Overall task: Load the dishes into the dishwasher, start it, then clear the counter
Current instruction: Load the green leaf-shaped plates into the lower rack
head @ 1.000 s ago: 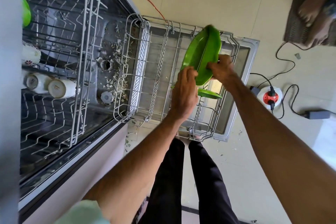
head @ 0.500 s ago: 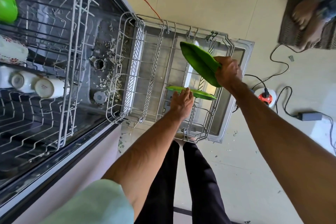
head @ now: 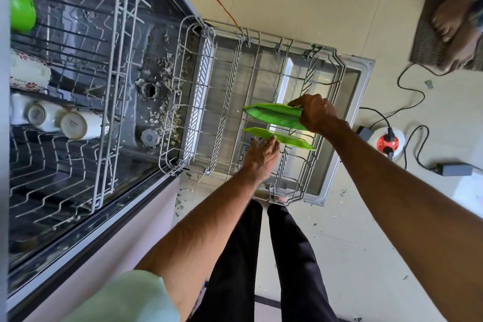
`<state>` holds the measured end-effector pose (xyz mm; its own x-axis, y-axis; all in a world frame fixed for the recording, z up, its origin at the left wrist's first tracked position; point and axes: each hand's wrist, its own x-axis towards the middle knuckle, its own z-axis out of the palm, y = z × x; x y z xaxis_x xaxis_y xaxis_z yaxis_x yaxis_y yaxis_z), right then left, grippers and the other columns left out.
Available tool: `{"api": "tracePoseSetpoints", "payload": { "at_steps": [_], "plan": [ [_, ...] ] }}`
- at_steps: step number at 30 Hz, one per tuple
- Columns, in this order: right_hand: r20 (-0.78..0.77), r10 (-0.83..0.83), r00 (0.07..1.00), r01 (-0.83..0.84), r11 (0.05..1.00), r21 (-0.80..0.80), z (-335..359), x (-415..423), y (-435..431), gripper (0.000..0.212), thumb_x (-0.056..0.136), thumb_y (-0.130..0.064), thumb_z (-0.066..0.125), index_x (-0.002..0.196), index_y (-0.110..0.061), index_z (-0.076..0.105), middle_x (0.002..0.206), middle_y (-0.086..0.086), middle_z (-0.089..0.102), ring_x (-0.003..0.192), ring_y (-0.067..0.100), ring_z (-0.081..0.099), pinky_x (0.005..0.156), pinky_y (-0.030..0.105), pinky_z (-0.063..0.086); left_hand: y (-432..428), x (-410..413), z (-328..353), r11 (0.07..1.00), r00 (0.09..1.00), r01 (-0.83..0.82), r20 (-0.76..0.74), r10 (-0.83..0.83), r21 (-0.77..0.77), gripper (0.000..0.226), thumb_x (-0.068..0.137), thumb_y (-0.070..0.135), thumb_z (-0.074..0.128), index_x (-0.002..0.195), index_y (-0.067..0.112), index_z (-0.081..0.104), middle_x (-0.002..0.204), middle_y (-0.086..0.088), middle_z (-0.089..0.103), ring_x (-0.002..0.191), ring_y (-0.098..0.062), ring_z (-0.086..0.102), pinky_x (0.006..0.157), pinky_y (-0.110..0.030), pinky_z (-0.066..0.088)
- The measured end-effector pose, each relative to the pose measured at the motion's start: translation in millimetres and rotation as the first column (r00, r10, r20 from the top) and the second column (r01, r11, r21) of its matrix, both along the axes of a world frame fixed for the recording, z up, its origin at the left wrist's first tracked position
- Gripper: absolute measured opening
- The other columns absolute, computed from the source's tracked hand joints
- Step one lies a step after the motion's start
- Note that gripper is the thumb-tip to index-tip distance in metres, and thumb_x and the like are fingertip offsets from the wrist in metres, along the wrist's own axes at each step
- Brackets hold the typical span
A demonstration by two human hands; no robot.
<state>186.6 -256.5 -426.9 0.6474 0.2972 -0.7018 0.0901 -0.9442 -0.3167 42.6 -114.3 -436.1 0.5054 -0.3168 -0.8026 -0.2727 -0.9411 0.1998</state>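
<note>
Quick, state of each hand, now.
Left hand: open, fingers touching the nearer green plate in the lower rack.
Right hand: gripping the farther green plate by its rim.

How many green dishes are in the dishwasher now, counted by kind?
Plates: 2, the upper plate gripped by the right hand, the lower plate touched by the left hand.
Bowls: 1, the green bowl.
Total: 3.
</note>
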Motion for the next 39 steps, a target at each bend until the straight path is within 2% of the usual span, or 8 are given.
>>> {"api": "tracePoseSetpoints", "payload": {
  "at_steps": [8, 20, 28, 33, 35, 36, 38, 39],
  "plan": [
    [-0.012, 0.015, 1.0, -0.015, 1.0, 0.007, -11, -18, 2, 0.057, 0.087, -0.007, 0.056, 0.14, -0.03, 0.056, 0.134, 0.015, 0.058, 0.119, 0.043, 0.058, 0.102, 0.048, 0.048, 3, -3, -2, 0.999, 1.0, -0.024, -0.009, 0.024, -0.021, 0.085, 0.093, 0.008, 0.053, 0.158, 0.008, -0.002, 0.166, -0.014, -0.008, 0.154, -0.028, 0.008, 0.124, -0.048, 0.011],
    [-0.097, 0.03, 0.995, -0.02, 0.994, 0.11, -27, -36, 7, 0.061, 0.082, 0.005, 0.058, 0.137, -0.019, 0.059, 0.127, 0.016, 0.066, 0.115, 0.037, 0.063, 0.099, 0.042, 0.052, 2, 2, 3, 0.997, 0.997, -0.068, -0.025, 0.067, -0.037, 0.08, 0.096, 0.003, 0.048, 0.159, 0.008, -0.003, 0.166, -0.014, -0.009, 0.154, -0.028, 0.006, 0.125, -0.047, 0.011],
    [-0.054, -0.051, 0.997, 0.053, 0.998, 0.023, -35, -54, -24, 0.05, 0.091, 0.0, 0.052, 0.139, -0.013, 0.057, 0.131, 0.023, 0.06, 0.116, 0.045, 0.06, 0.099, 0.046, 0.051, 3, 2, 4, 0.996, 0.997, -0.075, 0.006, 0.075, -0.05, 0.08, 0.095, 0.002, 0.047, 0.158, 0.008, -0.001, 0.166, -0.015, -0.008, 0.154, -0.028, 0.006, 0.124, -0.048, 0.013],
    [-0.043, -0.078, 0.996, 0.08, 0.996, 0.046, -30, -60, -35, 0.051, 0.089, 0.009, 0.054, 0.138, -0.001, 0.056, 0.13, 0.028, 0.059, 0.113, 0.048, 0.059, 0.094, 0.052, 0.053, 3, 2, 4, 0.994, 0.995, -0.093, 0.019, 0.095, -0.056, 0.08, 0.096, 0.002, 0.046, 0.158, 0.006, -0.005, 0.166, -0.015, -0.011, 0.154, -0.028, 0.002, 0.125, -0.047, 0.011],
    [0.078, -0.095, 0.992, 0.087, 0.99, 0.111, -28, -64, -39, 0.046, 0.086, 0.008, 0.055, 0.131, 0.003, 0.06, 0.121, 0.03, 0.063, 0.105, 0.05, 0.062, 0.087, 0.053, 0.055, 3, 2, 6, 0.991, 0.992, -0.12, 0.033, 0.122, -0.061, 0.082, 0.094, 0.001, 0.047, 0.157, 0.005, -0.005, 0.165, -0.016, -0.01, 0.154, -0.028, 0.002, 0.125, -0.046, 0.011],
    [0.15, -0.113, 0.982, 0.089, 0.983, 0.159, -33, -68, -41, 0.042, 0.085, 0.005, 0.054, 0.126, 0.003, 0.063, 0.113, 0.029, 0.067, 0.094, 0.048, 0.066, 0.078, 0.05, 0.057, 3, 2, 7, 0.989, 0.989, -0.135, 0.046, 0.138, -0.065, 0.082, 0.094, 0.001, 0.048, 0.157, 0.004, -0.004, 0.166, -0.016, -0.009, 0.154, -0.029, 0.003, 0.125, -0.046, 0.013],
    [0.221, -0.175, 0.959, 0.122, 0.965, 0.234, -36, -77, -42, 0.033, 0.082, 0.002, 0.053, 0.111, -0.003, 0.069, 0.096, 0.021, 0.072, 0.073, 0.039, 0.068, 0.062, 0.039, 0.057, 5, 1, 10, 0.978, 0.977, -0.198, 0.065, 0.203, -0.073, 0.084, 0.092, 0.001, 0.052, 0.158, 0.003, -0.001, 0.166, -0.016, -0.005, 0.154, -0.028, 0.006, 0.124, -0.045, 0.015],
    [0.227, -0.218, 0.949, 0.166, 0.96, 0.227, -31, -79, -38, 0.031, 0.081, 0.003, 0.054, 0.107, -0.005, 0.069, 0.093, 0.018, 0.073, 0.07, 0.034, 0.069, 0.06, 0.033, 0.055, 7, 0, 12, 0.968, 0.967, -0.238, 0.076, 0.244, -0.079, 0.086, 0.091, 0.0, 0.055, 0.158, 0.002, 0.0, 0.166, -0.016, -0.004, 0.154, -0.028, 0.006, 0.124, -0.045, 0.015]
  ]
}}
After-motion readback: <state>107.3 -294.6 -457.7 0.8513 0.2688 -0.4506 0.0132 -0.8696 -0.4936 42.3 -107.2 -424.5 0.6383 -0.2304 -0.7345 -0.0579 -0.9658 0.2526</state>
